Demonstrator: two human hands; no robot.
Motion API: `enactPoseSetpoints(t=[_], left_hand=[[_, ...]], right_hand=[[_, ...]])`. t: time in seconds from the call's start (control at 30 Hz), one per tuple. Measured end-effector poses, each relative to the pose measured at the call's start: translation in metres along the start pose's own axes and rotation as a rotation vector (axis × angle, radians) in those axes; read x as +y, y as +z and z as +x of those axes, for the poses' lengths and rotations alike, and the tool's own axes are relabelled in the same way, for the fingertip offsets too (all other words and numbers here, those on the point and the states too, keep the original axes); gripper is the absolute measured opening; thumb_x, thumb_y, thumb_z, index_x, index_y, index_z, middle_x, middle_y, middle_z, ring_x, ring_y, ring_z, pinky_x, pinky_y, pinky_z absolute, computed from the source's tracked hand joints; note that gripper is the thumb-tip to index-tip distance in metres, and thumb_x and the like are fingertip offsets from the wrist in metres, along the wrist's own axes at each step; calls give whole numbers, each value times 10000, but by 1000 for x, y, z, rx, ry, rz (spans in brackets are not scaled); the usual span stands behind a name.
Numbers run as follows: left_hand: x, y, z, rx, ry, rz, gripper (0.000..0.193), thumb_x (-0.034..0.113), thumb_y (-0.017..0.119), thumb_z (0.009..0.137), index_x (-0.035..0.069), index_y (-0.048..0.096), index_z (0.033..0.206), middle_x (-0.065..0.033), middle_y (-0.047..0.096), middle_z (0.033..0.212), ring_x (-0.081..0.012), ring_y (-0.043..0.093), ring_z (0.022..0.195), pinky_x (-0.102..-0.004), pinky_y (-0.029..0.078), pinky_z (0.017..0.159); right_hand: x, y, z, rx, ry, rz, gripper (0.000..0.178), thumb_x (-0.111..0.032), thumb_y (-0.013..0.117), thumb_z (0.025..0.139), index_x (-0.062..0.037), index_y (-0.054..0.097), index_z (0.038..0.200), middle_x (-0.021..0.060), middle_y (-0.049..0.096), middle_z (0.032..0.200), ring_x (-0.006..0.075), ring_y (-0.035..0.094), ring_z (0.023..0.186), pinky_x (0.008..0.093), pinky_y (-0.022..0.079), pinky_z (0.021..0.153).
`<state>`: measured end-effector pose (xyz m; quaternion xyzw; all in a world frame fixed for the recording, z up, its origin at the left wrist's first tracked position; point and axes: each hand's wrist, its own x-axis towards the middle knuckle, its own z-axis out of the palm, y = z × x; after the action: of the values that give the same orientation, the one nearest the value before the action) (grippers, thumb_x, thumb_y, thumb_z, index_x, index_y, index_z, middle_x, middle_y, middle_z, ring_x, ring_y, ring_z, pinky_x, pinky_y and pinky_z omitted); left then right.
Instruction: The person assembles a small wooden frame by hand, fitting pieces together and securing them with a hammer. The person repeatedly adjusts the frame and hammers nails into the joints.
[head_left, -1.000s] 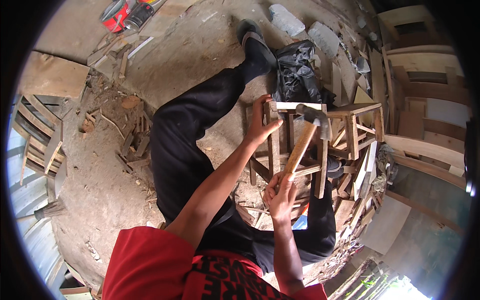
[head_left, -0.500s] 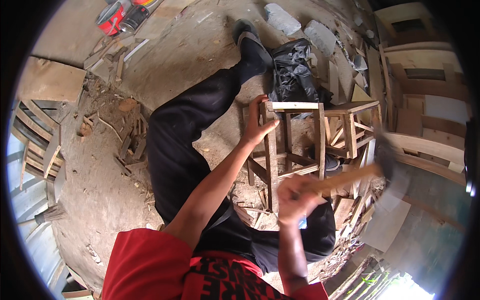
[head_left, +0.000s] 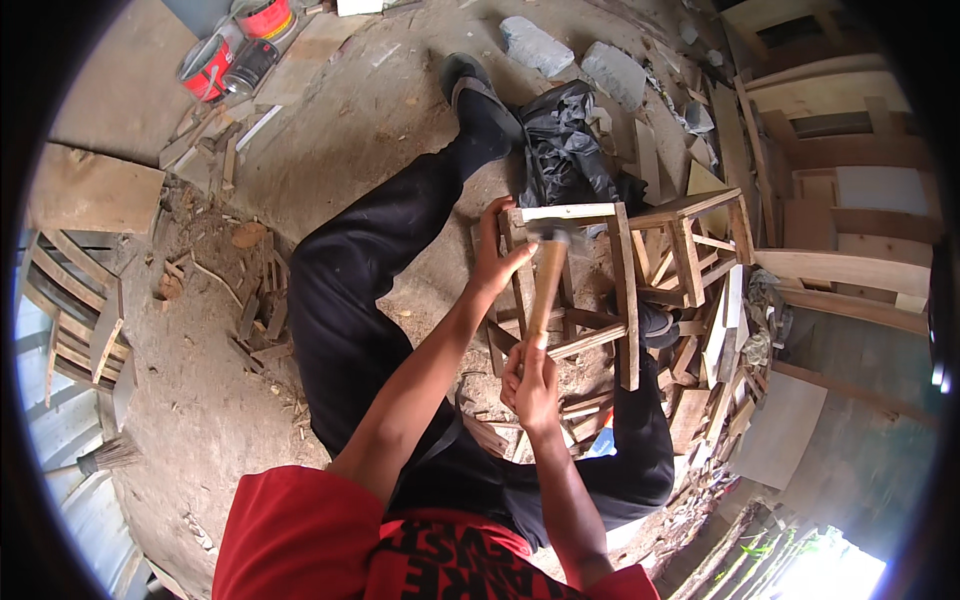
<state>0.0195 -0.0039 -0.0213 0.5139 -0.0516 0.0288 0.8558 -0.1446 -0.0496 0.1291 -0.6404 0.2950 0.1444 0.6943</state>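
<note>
A small wooden stool frame (head_left: 627,300) stands between my legs, with a pale strip along its top near edge. My left hand (head_left: 495,258) is wrapped round the frame's upper left corner, thumb on the near side. In my right hand (head_left: 532,385) is a hammer (head_left: 546,295), gripped low on its wooden handle. The dark hammer head, slightly blurred, lies over the frame's top strip just right of my left thumb; whether it touches the wood I cannot tell. Parts of the frame's left side are hidden behind my left hand and the hammer.
Another small wooden stool (head_left: 690,215) stands close on the right. A black plastic bag (head_left: 565,145) lies beyond the frame, near grey blocks (head_left: 537,46). Wood scraps (head_left: 268,300) litter the floor. Red cans (head_left: 206,68) stand at the far left, and wooden furniture parts (head_left: 850,270) line the right side.
My right hand has swung the hammer leftward, from right of the frame to over its top strip. My left hand keeps its hold on the corner. The whole view has shifted slightly.
</note>
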Motion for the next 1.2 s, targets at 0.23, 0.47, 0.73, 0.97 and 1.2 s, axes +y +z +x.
enactPoseSetpoints(t=[0.23,0.47,0.73,0.97,1.2], left_hand=[[6,-4,-1,5,-37,-23,792,114,755,762,77,338,1434,-98,419,1358,-240,401,1296,-380,314,1095],[7,1,-1,-28,-58,-1,806,200,721,752,87,334,1449,-93,379,1427,-236,386,1316,-387,321,1095],[10,-4,-1,-28,-78,1,818,186,721,744,74,329,1454,-101,389,1421,-242,383,1324,-395,303,1107],[1,4,1,-27,-55,-65,829,196,732,745,67,329,1458,-105,396,1422,-248,372,1337,-403,292,1119],[4,-6,0,-36,-69,22,819,193,716,752,78,324,1461,-100,390,1418,-249,353,1349,-409,265,1130]], right_hand=[[-86,-13,-35,58,-415,175,670,-744,306,946,-89,437,889,-25,340,565,78,320,419,243,255,369],[22,-31,26,132,-730,-381,601,-654,328,995,-91,448,825,-22,373,567,86,301,382,245,243,352],[-15,-8,-24,103,-129,13,578,-531,294,1053,-75,427,723,-48,350,551,39,321,444,231,245,400],[16,-15,9,76,-141,-236,556,-541,306,1050,-74,507,825,-47,373,545,48,352,414,239,286,370],[-86,-18,-35,-34,-626,234,580,-572,355,1023,-30,483,861,20,389,614,78,369,491,241,277,396]])
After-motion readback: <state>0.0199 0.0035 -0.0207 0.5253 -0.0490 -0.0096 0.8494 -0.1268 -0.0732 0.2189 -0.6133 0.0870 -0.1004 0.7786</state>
